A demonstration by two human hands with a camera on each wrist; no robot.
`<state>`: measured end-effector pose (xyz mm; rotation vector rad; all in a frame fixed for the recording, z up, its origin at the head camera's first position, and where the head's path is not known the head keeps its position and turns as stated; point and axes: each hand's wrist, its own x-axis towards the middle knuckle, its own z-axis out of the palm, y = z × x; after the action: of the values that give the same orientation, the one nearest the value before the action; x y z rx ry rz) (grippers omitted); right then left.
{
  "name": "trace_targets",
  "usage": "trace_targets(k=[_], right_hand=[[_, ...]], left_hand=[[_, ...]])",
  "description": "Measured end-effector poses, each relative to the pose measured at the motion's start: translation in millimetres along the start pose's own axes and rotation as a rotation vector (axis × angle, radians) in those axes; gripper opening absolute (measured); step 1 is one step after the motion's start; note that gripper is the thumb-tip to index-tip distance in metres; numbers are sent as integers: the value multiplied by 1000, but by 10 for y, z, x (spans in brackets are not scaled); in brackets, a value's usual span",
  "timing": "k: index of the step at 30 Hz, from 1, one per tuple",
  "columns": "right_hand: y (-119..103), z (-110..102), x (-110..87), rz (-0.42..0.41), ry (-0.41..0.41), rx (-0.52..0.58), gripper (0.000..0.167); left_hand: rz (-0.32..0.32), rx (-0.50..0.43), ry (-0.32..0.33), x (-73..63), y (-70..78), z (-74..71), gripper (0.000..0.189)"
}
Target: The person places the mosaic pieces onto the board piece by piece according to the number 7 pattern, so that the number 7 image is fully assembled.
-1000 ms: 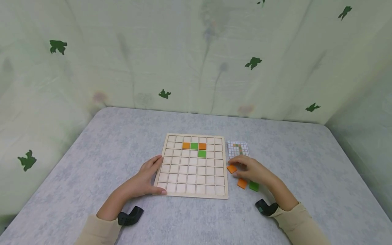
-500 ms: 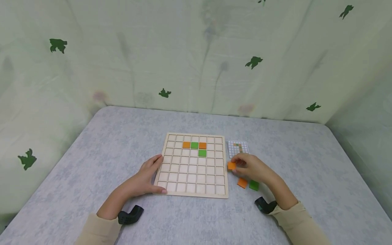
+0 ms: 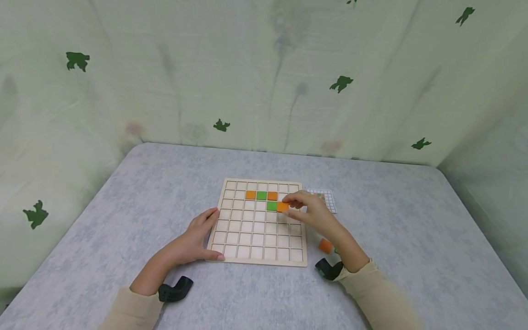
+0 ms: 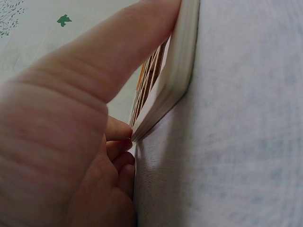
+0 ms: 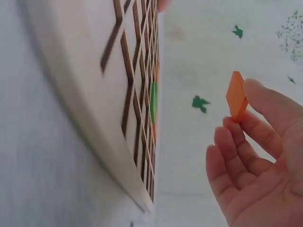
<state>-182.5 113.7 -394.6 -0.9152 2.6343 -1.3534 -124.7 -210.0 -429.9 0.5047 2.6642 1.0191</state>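
Observation:
In the head view, a square wooden grid board (image 3: 258, 227) lies on the table. A few orange and green tiles sit in its upper cells, among them a green tile (image 3: 272, 206). My right hand (image 3: 315, 213) pinches an orange tile (image 3: 282, 207) between thumb and fingertips; the right wrist view shows that orange tile (image 5: 236, 97) raised off the board. At the board's front-left corner rests my left hand (image 3: 191, 243), its straight thumb (image 4: 94, 52) on the front rim and its fingers touching the left edge.
Right of the board lies a small printed grid card (image 3: 330, 201), partly hidden by my right hand. Nearer, a loose orange tile (image 3: 325, 246) is on the table, with a green tile (image 3: 336, 250) mostly covered by my right forearm. A pale patterned curtain (image 3: 264, 82) stands behind.
My right hand has picked up the orange tile from beside the board and carried it left and away from me, over the board's upper right part. My left hand has stayed put.

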Motion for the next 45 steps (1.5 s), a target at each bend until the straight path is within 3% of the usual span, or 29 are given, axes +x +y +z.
trace_targets(k=[7, 13, 21, 26, 32, 36, 45], right_hand=[[35, 254, 121, 66, 9, 60, 23], [122, 370, 116, 151, -6, 18, 20], [157, 422, 119, 78, -25, -90, 19], [116, 411, 122, 106, -40, -83, 21], [59, 289, 103, 125, -62, 0, 32], [5, 106, 34, 90, -16, 36, 38], [-39, -326, -379, 72, 78, -62, 43]], left_hand=[[30, -7, 2, 4, -8, -3, 116], [37, -5, 3, 0, -4, -10, 115], [35, -7, -3, -14, 10, -23, 115], [34, -19, -7, -16, 12, -24, 115], [36, -27, -7, -16, -6, -9, 115], [37, -21, -4, -16, -10, -3, 115], [36, -16, -3, -10, -11, -9, 116]])
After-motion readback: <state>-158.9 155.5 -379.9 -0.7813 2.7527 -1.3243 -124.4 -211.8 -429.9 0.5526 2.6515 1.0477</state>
